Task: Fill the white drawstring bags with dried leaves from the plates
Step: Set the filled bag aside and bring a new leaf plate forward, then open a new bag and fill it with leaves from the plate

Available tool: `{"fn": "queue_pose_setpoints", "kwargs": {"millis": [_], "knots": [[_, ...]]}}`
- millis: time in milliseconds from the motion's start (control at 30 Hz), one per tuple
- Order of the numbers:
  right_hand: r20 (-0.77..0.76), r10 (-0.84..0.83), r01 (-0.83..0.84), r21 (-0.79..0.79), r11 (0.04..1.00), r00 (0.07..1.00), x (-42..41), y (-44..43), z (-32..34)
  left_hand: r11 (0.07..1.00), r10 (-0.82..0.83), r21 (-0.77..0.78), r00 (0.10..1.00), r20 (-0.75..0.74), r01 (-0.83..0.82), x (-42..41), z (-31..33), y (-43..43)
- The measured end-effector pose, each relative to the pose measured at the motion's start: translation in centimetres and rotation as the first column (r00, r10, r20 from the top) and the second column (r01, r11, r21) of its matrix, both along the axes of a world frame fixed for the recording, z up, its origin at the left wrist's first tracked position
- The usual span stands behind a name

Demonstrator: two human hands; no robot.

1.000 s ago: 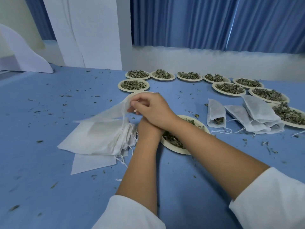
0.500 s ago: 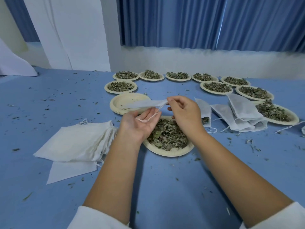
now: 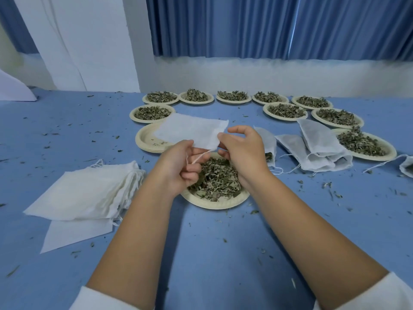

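Note:
An empty white drawstring bag (image 3: 192,130) is held flat in the air above the near plate of dried leaves (image 3: 215,182). My left hand (image 3: 178,166) pinches its near edge and its drawstring. My right hand (image 3: 242,148) grips the bag's mouth corner with thumb and fingers. The bag's far end hangs over a stack of empty plates (image 3: 147,139). A pile of empty bags (image 3: 89,191) lies on the left. Several filled bags (image 3: 317,146) lie on the right.
Several plates of dried leaves (image 3: 286,110) form an arc across the back and right of the blue table (image 3: 201,253). Leaf crumbs are scattered over the cloth. A white pillar (image 3: 89,41) and blue curtains (image 3: 279,25) stand behind.
Both hands took one bag off the left pile and carried it right, over the near plate. The bag now lies spread out flat between the hands.

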State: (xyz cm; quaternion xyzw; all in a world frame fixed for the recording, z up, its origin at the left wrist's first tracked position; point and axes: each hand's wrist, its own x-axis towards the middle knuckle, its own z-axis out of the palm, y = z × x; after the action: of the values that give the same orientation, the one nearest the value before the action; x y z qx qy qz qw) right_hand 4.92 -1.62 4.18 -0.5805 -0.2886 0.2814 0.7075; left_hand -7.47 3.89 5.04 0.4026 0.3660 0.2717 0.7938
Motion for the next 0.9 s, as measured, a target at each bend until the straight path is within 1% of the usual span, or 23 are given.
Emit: {"fn": "queue_pose_setpoints", "kwargs": {"millis": [100, 167, 200, 233, 267, 300, 333, 367, 400, 500, 633, 700, 800, 900], "knots": [[-0.193, 0.031, -0.024, 0.04, 0.999, 0.981, -0.2, -0.3, 0.5, 0.974, 0.13, 0.201, 0.982, -0.135, -0.101, 0.1, -0.2, 0.2], [-0.239, 0.045, -0.035, 0.047, 0.998, 0.97, -0.5, -0.4, 0.5, 0.909, 0.301, 0.368, 0.92, -0.252, -0.197, 0.1, -0.1, 0.1], [-0.235, 0.04, -0.032, 0.037, 0.999, 0.971, -0.7, -0.4, 0.5, 0.84, 0.408, 0.493, 0.862, -0.299, -0.226, 0.0, -0.3, 0.1], [-0.221, 0.033, -0.029, 0.022, 0.999, 0.975, -0.8, -0.4, 0.4, 0.745, 0.508, 0.625, 0.806, -0.304, -0.234, -0.1, -0.5, 0.1], [-0.201, 0.03, -0.029, 0.011, 1.0, 0.979, -1.0, -0.4, 0.3, 0.643, 0.579, 0.73, 0.771, -0.266, -0.232, -0.1, -0.8, 0.0], [-0.18, 0.035, -0.034, 0.005, 0.999, 0.983, -1.2, -0.3, 0.3, 0.557, 0.617, 0.799, 0.757, -0.216, -0.226, -0.2, -0.9, -0.1], [-0.157, 0.046, -0.047, 0.0, 0.999, 0.987, -1.5, -0.3, 0.2, 0.494, 0.629, 0.842, 0.759, -0.171, -0.219, -0.2, -1.0, -0.2], [-0.135, 0.063, -0.064, -0.007, 0.998, 0.989, -1.7, -0.3, 0.2, 0.453, 0.621, 0.869, 0.77, -0.146, -0.2, -0.3, -1.0, -0.3], [-0.113, 0.083, -0.085, -0.016, 0.996, 0.99, -1.8, -0.3, 0.2, 0.433, 0.602, 0.887, 0.784, -0.151, -0.162, -0.3, -1.0, -0.4], [-0.09, 0.164, -0.166, -0.025, 0.986, 0.982, -2.0, -0.4, 0.2, 0.452, 0.532, 0.891, 0.815, -0.229, -0.045, -0.3, -1.1, -0.3], [-0.182, 0.262, -0.264, 0.015, 0.964, 0.948, -1.7, -0.6, 0.3, 0.488, 0.486, 0.872, 0.841, -0.238, -0.035, -0.8, -1.1, 0.1], [-0.181, 0.265, -0.266, 0.018, 0.964, 0.947, -1.4, -0.5, 0.3, 0.49, 0.469, 0.872, 0.843, -0.264, 0.0, -0.9, -1.1, 0.2], [-0.122, 0.277, -0.281, -0.015, 0.96, 0.953, -1.1, -0.3, 0.3, 0.472, 0.483, 0.88, 0.821, -0.306, 0.05, -0.8, -1.2, 0.3], [0.002, 0.315, -0.314, -0.08, 0.946, 0.949, -1.0, -0.3, 0.3, 0.464, 0.507, 0.885, 0.805, -0.308, 0.046, -0.7, -1.4, 0.3]]}}
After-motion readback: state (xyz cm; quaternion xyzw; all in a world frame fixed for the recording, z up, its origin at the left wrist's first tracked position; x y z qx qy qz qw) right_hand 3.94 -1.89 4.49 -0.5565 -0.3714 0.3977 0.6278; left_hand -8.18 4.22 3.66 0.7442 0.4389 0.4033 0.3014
